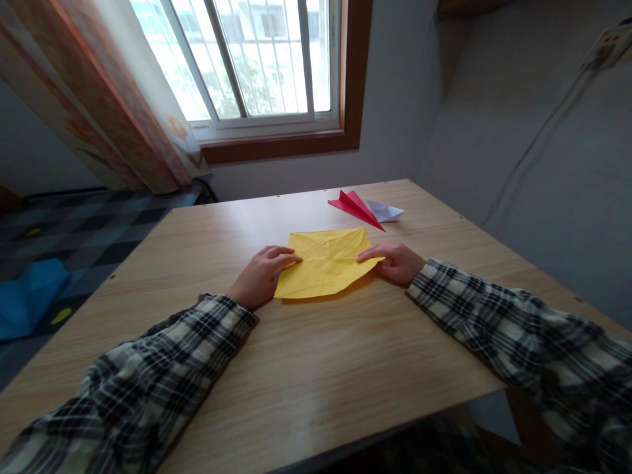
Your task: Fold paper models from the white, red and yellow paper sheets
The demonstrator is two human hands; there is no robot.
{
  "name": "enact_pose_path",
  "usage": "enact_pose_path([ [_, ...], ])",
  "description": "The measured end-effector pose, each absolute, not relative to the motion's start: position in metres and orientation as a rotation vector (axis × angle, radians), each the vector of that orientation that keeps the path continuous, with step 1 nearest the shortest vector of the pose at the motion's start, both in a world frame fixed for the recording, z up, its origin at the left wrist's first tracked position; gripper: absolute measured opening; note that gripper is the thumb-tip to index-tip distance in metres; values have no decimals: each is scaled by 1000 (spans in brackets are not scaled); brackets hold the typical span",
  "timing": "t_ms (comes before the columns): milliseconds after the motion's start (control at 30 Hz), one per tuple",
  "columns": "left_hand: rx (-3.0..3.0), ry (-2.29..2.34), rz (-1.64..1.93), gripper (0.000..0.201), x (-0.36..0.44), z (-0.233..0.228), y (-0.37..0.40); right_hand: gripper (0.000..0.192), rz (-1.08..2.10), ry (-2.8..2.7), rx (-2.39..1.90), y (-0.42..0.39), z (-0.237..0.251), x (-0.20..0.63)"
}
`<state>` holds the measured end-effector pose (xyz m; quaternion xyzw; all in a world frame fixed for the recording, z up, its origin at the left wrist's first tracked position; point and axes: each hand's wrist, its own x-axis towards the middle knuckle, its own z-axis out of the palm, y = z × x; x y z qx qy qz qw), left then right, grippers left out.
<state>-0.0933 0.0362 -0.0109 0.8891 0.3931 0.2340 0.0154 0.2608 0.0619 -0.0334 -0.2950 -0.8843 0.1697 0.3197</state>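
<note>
A creased sheet of yellow paper [326, 263] lies over the middle of the wooden table [296, 368], its near right edge lifted a little. My left hand [261, 273] grips the sheet's left edge, fingers on top and the thumb out of sight. On the opposite side, my right hand [395, 261] holds the right edge, with one finger on top and the rest curled beneath the paper. Crossing fold lines show across the sheet.
Beyond the sheet lie a red paper plane [354, 207] and a white paper boat [386, 211]. A blue paper piece [32, 296] rests on checked cloth [99, 230] left of the table. Walls and a window [257, 59] bound the far side.
</note>
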Motion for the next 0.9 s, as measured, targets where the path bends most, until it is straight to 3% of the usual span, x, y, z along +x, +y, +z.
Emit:
enact_pose_path([
  [433,2864,1029,623,32,-91,-5,31,52,486,-2327,-722,60,-33,260],
  [900,2855,986,535,38,-90,1,29,43,527,-2316,-734,58,-32,259],
])
